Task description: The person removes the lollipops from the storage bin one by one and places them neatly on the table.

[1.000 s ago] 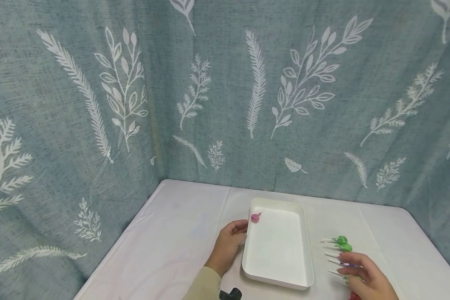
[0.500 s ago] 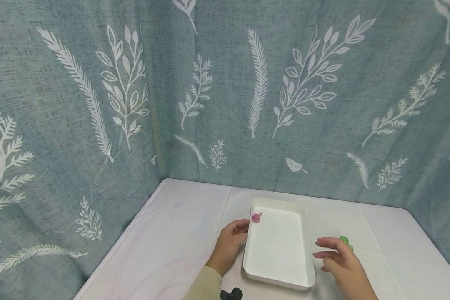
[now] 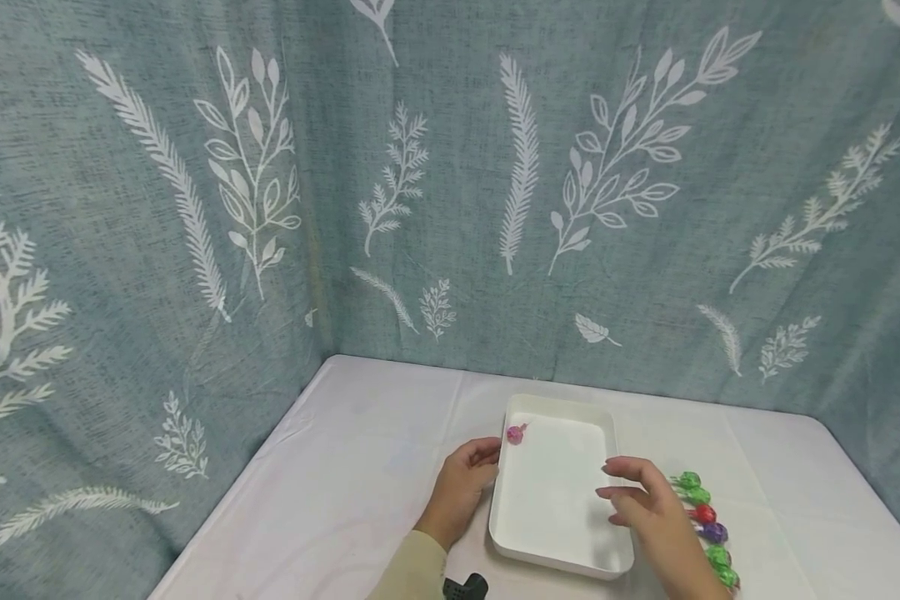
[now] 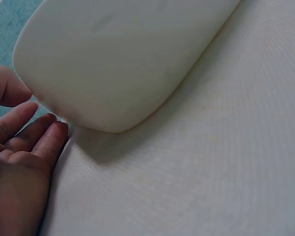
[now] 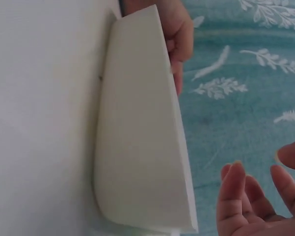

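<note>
A white rectangular tray (image 3: 555,492) rests on the table, with a pink-wrapped lollipop (image 3: 515,434) in its far left corner. My left hand (image 3: 459,490) touches the tray's left side with its fingertips; the left wrist view shows the fingers (image 4: 50,142) against the outer wall. Over the tray's right rim hovers my right hand (image 3: 648,510), thumb and fingers apart and nothing between them. Right of that hand lie a red lollipop (image 3: 706,513), a purple lollipop (image 3: 714,533) and several green lollipops (image 3: 699,496). The right forearm hides part of their sticks.
The table (image 3: 375,425) has a white cloth over it. Behind and to the left hangs a blue-green curtain (image 3: 450,208) with white leaf prints. A small black object (image 3: 467,587) shows beside my left sleeve at the bottom.
My right hand has moved left from above the lollipops to the tray's right rim, uncovering the red, purple and green ones. My left hand stays at the tray.
</note>
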Demonstrator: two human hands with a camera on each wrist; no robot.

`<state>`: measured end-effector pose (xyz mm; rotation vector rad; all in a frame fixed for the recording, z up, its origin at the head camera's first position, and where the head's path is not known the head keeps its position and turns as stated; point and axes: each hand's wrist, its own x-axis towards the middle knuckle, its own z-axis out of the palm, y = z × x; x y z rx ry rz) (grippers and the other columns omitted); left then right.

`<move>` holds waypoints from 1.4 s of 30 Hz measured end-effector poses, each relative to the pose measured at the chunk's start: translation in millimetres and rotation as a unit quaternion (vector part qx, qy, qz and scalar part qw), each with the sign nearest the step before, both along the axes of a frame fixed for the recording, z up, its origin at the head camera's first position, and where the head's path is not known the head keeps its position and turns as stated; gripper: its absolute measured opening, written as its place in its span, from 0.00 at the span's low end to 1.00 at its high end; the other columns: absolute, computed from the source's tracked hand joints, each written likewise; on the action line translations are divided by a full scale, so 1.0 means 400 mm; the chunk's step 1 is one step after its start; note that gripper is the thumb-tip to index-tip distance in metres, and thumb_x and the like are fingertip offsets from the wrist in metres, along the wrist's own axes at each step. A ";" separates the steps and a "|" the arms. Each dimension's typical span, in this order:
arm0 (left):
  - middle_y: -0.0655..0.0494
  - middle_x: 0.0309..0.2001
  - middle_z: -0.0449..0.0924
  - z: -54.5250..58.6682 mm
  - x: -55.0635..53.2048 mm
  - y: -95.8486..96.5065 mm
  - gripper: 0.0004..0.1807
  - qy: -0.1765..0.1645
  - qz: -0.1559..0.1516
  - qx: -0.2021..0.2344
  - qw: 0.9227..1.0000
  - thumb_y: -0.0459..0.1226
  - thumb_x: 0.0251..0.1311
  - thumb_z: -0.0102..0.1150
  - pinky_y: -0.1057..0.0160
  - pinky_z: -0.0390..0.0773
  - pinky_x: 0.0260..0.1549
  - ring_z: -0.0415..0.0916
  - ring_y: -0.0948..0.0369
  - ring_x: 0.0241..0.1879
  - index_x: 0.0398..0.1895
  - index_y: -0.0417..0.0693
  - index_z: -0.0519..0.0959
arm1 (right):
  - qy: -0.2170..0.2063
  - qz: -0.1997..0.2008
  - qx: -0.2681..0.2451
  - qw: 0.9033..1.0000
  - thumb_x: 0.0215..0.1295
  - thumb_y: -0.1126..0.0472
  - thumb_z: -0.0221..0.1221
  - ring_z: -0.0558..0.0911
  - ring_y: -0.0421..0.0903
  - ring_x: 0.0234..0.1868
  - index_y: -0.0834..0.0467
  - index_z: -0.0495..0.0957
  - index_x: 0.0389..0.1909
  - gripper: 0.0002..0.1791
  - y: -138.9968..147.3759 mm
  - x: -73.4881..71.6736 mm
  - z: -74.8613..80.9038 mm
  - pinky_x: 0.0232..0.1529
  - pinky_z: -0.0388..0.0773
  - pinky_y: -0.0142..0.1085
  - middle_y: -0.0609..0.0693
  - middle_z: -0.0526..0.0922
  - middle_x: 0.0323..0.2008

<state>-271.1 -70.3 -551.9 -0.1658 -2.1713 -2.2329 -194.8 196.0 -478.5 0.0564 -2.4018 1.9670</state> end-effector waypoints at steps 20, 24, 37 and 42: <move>0.45 0.64 0.83 0.008 0.003 -0.004 0.26 0.000 -0.004 -0.006 1.000 0.29 0.64 0.59 0.48 0.78 0.68 0.79 0.47 0.68 0.68 0.37 0.80 | 0.014 -0.036 -0.033 0.999 0.79 0.66 0.58 0.84 0.52 0.55 0.64 0.72 0.70 0.22 -0.106 -0.132 0.010 0.47 0.87 0.37 0.64 0.74 0.66; 0.46 0.64 0.83 0.012 0.004 -0.004 0.27 0.000 -0.002 -0.012 1.000 0.29 0.64 0.59 0.48 0.78 0.68 0.79 0.47 0.68 0.68 0.38 0.80 | 0.014 -0.043 -0.016 0.999 0.78 0.67 0.58 0.84 0.55 0.56 0.65 0.73 0.69 0.22 -0.130 -0.157 0.005 0.46 0.86 0.36 0.64 0.76 0.64; 0.41 0.65 0.82 0.012 0.002 -0.008 0.27 0.003 -0.017 0.009 1.000 0.29 0.64 0.60 0.50 0.78 0.67 0.78 0.45 0.68 0.69 0.35 0.79 | 0.005 -0.037 -0.016 0.999 0.78 0.64 0.57 0.83 0.59 0.59 0.66 0.72 0.70 0.23 -0.207 -0.224 -0.007 0.52 0.87 0.45 0.66 0.76 0.65; 0.40 0.65 0.82 0.012 0.003 -0.006 0.27 0.004 -0.016 0.016 1.000 0.29 0.64 0.60 0.49 0.78 0.67 0.78 0.44 0.68 0.68 0.34 0.79 | -0.001 -0.039 -0.024 0.999 0.78 0.65 0.55 0.82 0.60 0.59 0.66 0.72 0.70 0.23 -0.220 -0.246 -0.010 0.55 0.86 0.46 0.67 0.75 0.65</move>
